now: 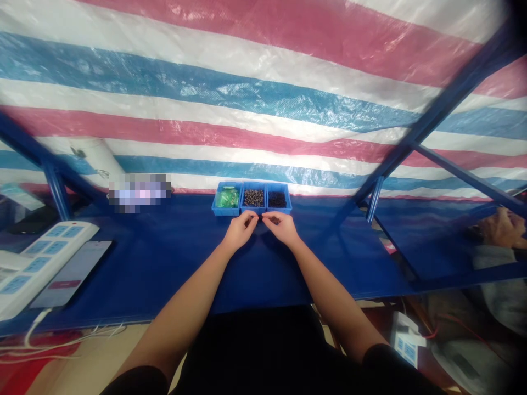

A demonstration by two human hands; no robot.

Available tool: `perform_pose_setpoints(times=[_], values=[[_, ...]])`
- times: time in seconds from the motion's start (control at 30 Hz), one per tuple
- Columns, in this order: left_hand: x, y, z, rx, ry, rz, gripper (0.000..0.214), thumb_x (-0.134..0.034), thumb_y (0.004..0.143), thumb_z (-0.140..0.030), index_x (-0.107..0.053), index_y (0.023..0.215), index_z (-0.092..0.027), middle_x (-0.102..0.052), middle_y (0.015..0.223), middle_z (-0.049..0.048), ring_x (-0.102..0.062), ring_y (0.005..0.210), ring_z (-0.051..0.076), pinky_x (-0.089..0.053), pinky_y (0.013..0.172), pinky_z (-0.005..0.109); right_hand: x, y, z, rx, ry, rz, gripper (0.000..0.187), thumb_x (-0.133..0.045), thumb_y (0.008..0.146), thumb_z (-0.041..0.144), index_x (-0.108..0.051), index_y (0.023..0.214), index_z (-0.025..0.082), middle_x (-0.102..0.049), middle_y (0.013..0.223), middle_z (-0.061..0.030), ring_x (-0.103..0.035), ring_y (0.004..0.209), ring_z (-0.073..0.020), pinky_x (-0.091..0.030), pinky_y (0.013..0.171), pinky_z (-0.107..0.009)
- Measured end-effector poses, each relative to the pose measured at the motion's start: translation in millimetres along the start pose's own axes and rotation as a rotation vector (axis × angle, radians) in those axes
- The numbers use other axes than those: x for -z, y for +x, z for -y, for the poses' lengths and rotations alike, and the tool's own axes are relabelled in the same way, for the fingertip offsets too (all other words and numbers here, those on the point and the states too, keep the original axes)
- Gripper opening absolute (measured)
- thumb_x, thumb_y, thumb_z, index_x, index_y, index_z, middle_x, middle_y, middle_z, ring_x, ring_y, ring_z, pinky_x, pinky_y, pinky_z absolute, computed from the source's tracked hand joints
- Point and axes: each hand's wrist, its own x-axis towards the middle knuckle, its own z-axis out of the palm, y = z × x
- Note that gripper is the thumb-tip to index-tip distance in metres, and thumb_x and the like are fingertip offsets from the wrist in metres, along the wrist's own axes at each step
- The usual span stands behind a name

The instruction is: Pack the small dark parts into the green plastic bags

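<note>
My left hand (241, 227) and my right hand (282, 226) meet fingertip to fingertip just in front of three small blue bins. Both are closed in a pinch, with a tiny dark piece (260, 218) between them, too small to name. Behind my left hand, the left bin (214, 209) holds a green plastic bag (228, 196). Small brassy and dark metal parts (254, 197) fill the middle bin (252, 210). In the right bin (288, 209), behind my right hand, lie small black parts (277, 199).
A white power strip (61, 244) and a phone (74, 274) on a cable lie on the blue table (164, 274) at left. Blue metal frame bars (395, 151) slope at both sides. Striped sheeting (247, 88) hangs behind. Another person's hand (504, 227) is at far right.
</note>
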Motion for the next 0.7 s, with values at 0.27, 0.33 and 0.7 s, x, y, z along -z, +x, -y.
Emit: perform_pose_setpoints(times=[0.27, 0.33, 0.7], values=[[-0.8, 0, 3, -0.019, 0.021, -0.013, 0.029, -0.049, 0.092, -0.046, -0.062, 0.101, -0.021, -0.063, 0.068, -0.0025, -0.057, 0.059, 0.012, -0.046, 0.063, 0.024, -1, 0, -1, -0.029, 0.036, 0.007, 0.025, -0.067, 0.078, 0.037, -0.075, 0.093, 0.018, -0.075, 0.089, -0.0064, -0.068, 0.072, -0.0173, -0.056, 0.068, -0.030], [-0.9, 0, 2, -0.011, 0.027, -0.017, 0.030, -0.049, 0.092, -0.046, -0.062, 0.103, -0.022, -0.064, 0.069, -0.0021, -0.059, 0.060, 0.013, -0.047, 0.064, 0.024, -1, 2, -4, -0.064, 0.069, -0.010, 0.026, -0.068, 0.077, 0.039, -0.074, 0.091, 0.018, -0.075, 0.087, -0.0066, -0.068, 0.071, -0.0172, -0.057, 0.066, -0.029], [0.6, 3, 10, -0.009, 0.156, -0.038, 0.028, -0.046, 0.093, -0.042, -0.065, 0.099, -0.022, -0.067, 0.072, -0.0003, -0.062, 0.062, 0.015, -0.048, 0.065, 0.025, 9, 23, -22, -0.289, 0.278, -0.319, 0.040, -0.069, 0.074, 0.041, -0.069, 0.100, 0.010, -0.074, 0.084, -0.0097, -0.071, 0.071, -0.0193, -0.060, 0.062, -0.030]])
